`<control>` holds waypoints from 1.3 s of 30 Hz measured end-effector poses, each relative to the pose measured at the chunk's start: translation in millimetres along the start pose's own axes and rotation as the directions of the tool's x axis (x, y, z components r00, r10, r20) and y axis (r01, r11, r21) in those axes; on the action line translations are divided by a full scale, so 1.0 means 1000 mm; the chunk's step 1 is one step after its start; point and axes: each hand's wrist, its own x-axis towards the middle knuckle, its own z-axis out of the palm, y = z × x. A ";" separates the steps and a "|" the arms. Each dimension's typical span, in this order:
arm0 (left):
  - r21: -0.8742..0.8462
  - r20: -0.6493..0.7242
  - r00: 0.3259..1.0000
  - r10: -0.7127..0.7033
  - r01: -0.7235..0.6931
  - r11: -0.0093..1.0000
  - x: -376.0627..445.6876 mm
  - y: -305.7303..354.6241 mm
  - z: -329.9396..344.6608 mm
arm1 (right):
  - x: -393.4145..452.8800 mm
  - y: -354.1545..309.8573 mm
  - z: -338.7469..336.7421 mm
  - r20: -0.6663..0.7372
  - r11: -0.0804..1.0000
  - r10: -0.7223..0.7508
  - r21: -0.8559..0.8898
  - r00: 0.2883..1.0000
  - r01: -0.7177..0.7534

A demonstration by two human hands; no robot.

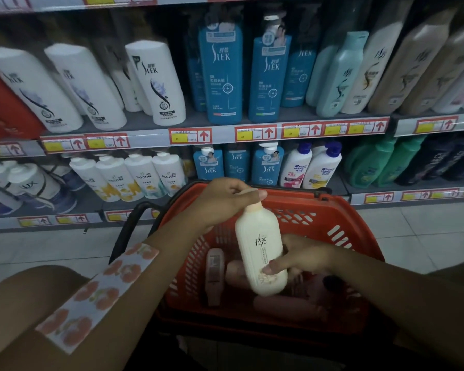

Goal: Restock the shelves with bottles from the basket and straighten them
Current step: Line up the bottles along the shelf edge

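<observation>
We hold a cream bottle (260, 250) upright over the red basket (340, 226), label facing us. Our left hand (225, 199) pinches its cap from above, fingers curled round the top. Our right hand (300, 257) grasps the lower body from the right side, thumb laid across the front near the base.

The basket sits low in front of us, just before the shelving, its black handle (126, 231) folded down to the left. Inside it lie more bottles on their sides: a pink bottle (214, 274) along the left wall, and other pinkish ones (284, 306) beneath and behind the cream bottle (how many we cannot tell; the light is poor down there).

A floral band (97, 293) wraps our left forearm.

Middle shelf (150, 141), left to right: white Slek bottles (156, 81) leaning, blue Slek pump bottles (223, 73) upright, a pale teal bottle (340, 76), then beige bottles (402, 65) tilted right. The beige ones carry the same mark as the cream bottle in our hands.

Lower shelf: white Pantene bottles (142, 178), small blue Slek bottles (267, 167), white bottles with blue caps (322, 167), green bottles (373, 162). Red-and-yellow price tags (190, 136) line the shelf edges.
</observation>
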 end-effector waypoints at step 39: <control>-0.932 -0.064 0.943 0.326 -0.173 0.318 -0.092 0.066 -0.108 | -0.070 -0.194 0.021 -0.209 0.889 -0.457 -0.119 0.864 0.442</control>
